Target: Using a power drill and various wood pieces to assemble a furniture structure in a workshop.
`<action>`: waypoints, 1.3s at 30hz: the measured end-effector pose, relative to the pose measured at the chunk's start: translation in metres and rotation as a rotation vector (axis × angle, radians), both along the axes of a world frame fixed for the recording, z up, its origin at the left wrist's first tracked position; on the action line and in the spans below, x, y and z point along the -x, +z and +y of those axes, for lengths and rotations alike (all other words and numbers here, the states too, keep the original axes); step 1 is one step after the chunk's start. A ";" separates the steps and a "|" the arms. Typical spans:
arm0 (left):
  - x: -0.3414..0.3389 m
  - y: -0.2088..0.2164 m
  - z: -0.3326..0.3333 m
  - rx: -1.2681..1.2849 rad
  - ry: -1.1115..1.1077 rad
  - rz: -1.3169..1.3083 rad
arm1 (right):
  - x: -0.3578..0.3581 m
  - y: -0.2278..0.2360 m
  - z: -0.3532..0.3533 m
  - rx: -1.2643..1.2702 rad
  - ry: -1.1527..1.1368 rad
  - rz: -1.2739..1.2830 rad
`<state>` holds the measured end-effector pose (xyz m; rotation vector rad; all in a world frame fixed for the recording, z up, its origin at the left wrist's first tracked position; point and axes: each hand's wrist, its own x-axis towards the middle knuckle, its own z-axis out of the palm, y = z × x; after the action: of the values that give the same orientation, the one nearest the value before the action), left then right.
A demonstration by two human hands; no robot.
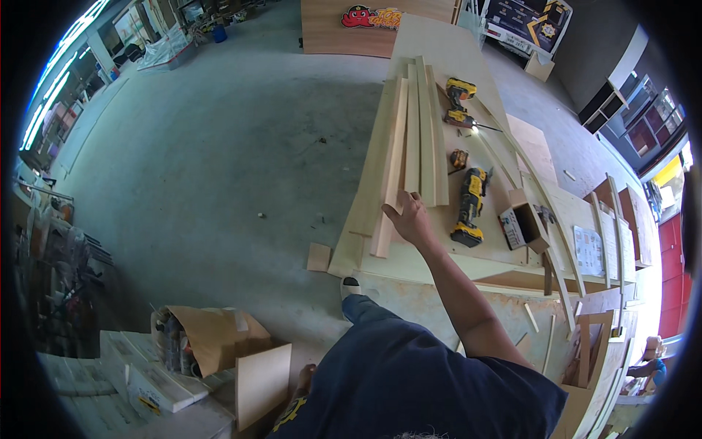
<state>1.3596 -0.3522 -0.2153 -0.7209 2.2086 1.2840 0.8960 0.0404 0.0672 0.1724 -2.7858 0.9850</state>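
Note:
My right hand reaches over the workbench to the near end of a pale wooden strip. Its thumb is spread away from the fingers and lies against the strip, and I see no grip around it. Several more wooden strips lie lengthwise beside that one. Low at my side, my left hand is mostly hidden by my body, next to a light board; its fingers do not show clearly. Right of the strips lies a yellow and black cordless power tool, with a small battery above it.
A yellow and black cordless drill with its light on lies farther up the plywood-topped workbench. An open cardboard box and long thin strips are at the right. Lower left stands a brown paper bag; a wood offcut lies on the floor.

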 end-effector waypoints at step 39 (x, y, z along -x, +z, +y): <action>0.862 0.443 -0.188 -0.964 -0.177 0.700 | 0.176 -0.009 -0.293 -0.335 0.005 0.512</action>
<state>0.4978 -0.5407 0.2275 0.3387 1.6458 2.4350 0.7201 -0.2527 0.0579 0.4117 -2.4419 0.3875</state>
